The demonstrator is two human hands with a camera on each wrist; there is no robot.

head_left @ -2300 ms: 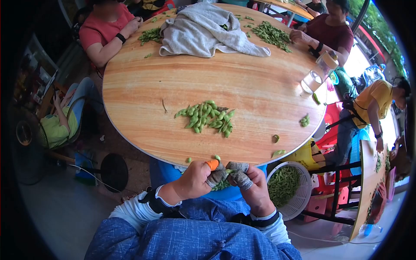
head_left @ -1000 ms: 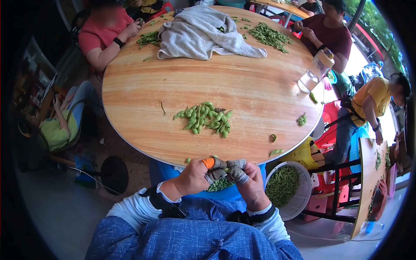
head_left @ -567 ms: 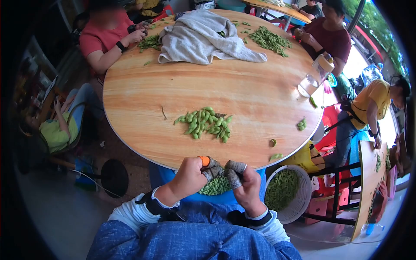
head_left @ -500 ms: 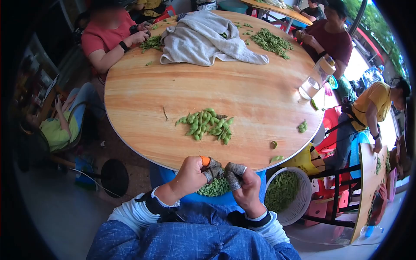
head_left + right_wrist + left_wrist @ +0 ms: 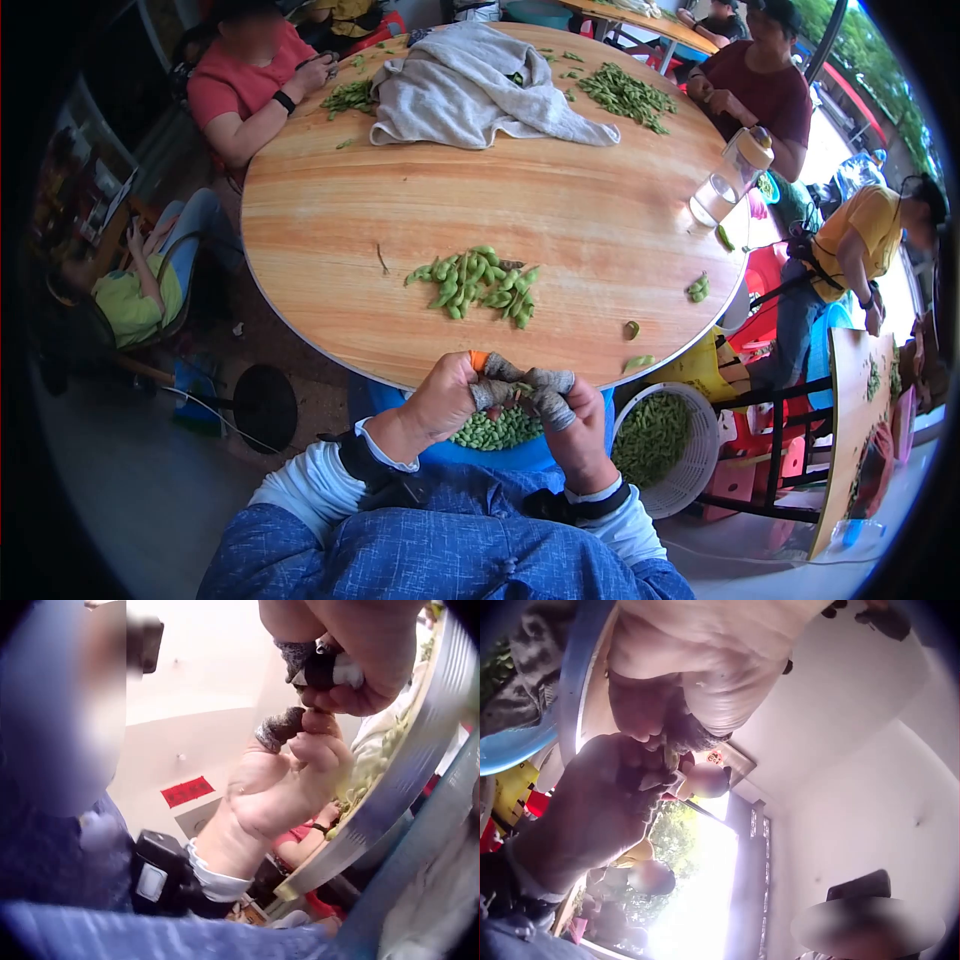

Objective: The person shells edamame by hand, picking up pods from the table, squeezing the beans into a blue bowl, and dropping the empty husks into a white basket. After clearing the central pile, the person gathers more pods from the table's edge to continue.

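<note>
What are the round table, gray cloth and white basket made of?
Round table: wood or laminate, smooth, slightly shiny; streaky grain shows. Gray cloth: fabric, maybe cotton, dull; it drapes in soft folds. White basket: probably hard plastic; its thin wall has holes.

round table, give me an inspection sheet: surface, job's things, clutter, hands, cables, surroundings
Surface: table, wood-grained
Job's things: pod pile on the table; beans in the blue tub by its near edge; white basket of pods at right
Clutter: towel, bottle, stray pods
Hands: left hand and right hand meet above the tub, pinching a mostly hidden pod
Cables: floor cable at left
Surroundings: people around the table; side table at right
</note>
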